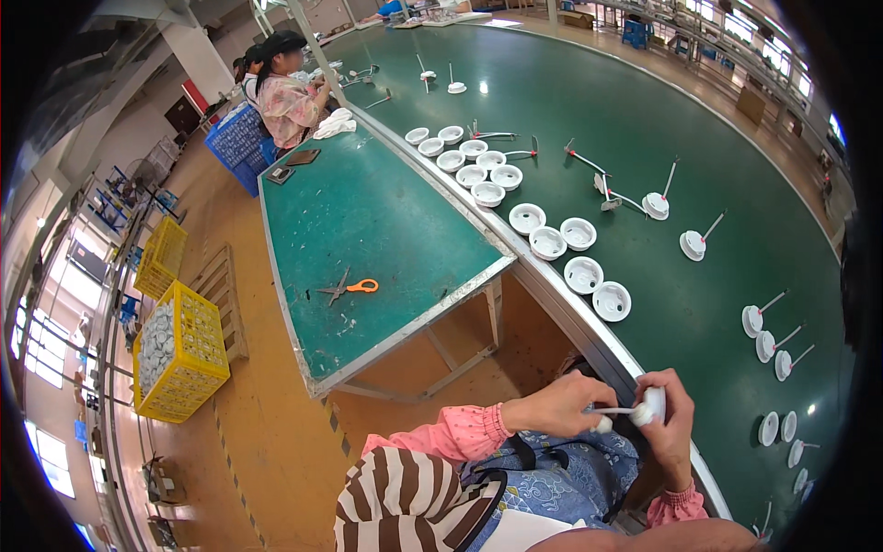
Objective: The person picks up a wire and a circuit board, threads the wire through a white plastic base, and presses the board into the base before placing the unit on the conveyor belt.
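Note:
Over the near edge of the green conveyor belt (570, 110), my right hand (674, 425) grips a small white round plastic part (650, 407). A short white cable (620, 410) runs from that part to my left hand (568, 405), whose fingers are pinched around it. A small white piece (602, 425) shows just below my left fingertips; its kind cannot be made out. Nearest to my hands on the belt are several white round cups (612, 302) with holes in their bottoms. Farther right lie white round caps (752, 320) with cables sticking up.
A green side table (386, 221) stands left of the belt, with orange-handled scissors (354, 287) on it. Yellow crates (184, 359) sit on the floor at left, the nearer one full of pale parts. A co-worker (287, 97) works at the far left beside a blue crate (235, 143).

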### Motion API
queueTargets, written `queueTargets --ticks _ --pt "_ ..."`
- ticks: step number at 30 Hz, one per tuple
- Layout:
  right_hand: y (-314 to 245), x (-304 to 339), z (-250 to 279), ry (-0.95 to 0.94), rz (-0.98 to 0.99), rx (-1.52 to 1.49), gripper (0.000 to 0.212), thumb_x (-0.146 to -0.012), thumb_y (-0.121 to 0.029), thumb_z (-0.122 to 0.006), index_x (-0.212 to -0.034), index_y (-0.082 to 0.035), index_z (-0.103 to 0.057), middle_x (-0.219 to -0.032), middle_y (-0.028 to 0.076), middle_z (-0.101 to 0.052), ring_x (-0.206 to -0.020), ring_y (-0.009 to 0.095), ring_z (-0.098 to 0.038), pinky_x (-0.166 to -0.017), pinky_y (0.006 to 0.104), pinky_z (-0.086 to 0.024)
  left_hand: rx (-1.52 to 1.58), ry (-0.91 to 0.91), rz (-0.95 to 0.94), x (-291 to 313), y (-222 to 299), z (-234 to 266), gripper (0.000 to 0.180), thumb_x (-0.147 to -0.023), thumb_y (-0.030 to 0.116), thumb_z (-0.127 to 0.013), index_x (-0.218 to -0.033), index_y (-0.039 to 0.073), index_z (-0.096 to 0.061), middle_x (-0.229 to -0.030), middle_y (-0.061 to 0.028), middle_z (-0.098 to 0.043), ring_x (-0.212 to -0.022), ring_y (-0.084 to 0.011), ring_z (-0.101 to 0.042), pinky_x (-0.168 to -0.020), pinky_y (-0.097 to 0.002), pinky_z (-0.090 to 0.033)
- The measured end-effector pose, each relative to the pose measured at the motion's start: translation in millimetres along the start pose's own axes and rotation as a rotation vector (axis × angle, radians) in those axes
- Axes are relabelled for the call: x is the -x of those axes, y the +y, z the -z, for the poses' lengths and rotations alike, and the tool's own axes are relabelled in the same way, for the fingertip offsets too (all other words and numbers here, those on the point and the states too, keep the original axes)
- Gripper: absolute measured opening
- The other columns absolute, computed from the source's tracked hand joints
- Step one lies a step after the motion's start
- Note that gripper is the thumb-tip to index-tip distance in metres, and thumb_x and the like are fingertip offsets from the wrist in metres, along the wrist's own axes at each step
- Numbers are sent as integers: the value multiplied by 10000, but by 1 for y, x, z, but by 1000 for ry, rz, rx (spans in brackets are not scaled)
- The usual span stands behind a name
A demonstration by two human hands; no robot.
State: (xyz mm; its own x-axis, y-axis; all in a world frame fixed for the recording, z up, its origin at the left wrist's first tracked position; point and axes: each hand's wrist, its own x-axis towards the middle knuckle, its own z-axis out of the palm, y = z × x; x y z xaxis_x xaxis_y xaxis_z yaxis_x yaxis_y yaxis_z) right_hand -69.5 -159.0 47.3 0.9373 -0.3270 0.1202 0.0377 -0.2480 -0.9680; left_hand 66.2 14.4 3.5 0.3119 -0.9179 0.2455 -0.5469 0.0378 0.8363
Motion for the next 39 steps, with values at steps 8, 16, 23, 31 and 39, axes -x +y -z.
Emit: queueTargets --ticks 8,16,23,31,39 --pt "0 -6 -16 -52 75 189 423 -716 -214 -746 -1071 -24 -617 -911 84 -568 -813 204 -584 -700 306 -460 735 -177 283 0 14 -11 142 -930 26 -521 -991 -11 -643 -817 -38 -652 -703 -100 -622 -626 -271 -503" --pt "3 1 -12 -80 81 147 498 -752 -282 -765 -1152 -24 -620 -947 72 -561 -858 172 -593 -705 299 -484 582 -133 104 1 12 -15 166 -1004 134 -573 -998 -13 -649 -732 -45 -633 -651 -116 -616 -607 -279 -493" --pt "2 7 -11 -73 -8 -25 527 -781 -319 -775 -1159 17 -624 -958 59 -565 -875 153 -587 -772 293 -471 447 -88 -20 -3 -4 -29 139 -973 118 -584 -952 0 -656 -684 -69 -610 -614 -131 -602 -564 -311 -460" --pt "0 5 8 87 -135 -136 469 -782 -321 -705 -1107 10 -630 -899 45 -596 -825 125 -581 -737 261 -459 548 -89 128 -7 -3 -31 181 -991 172 -565 -975 20 -660 -621 -31 -559 -554 -116 -546 -537 -299 -432" --pt "2 10 19 172 -182 -226 564 -785 -463 -704 -1101 -4 -616 -866 37 -587 -793 103 -568 -659 255 -467 317 40 104 10 -14 -24 159 -972 132 -550 -1005 28 -666 -699 -88 -628 -647 -213 -637 -597 -344 -485"
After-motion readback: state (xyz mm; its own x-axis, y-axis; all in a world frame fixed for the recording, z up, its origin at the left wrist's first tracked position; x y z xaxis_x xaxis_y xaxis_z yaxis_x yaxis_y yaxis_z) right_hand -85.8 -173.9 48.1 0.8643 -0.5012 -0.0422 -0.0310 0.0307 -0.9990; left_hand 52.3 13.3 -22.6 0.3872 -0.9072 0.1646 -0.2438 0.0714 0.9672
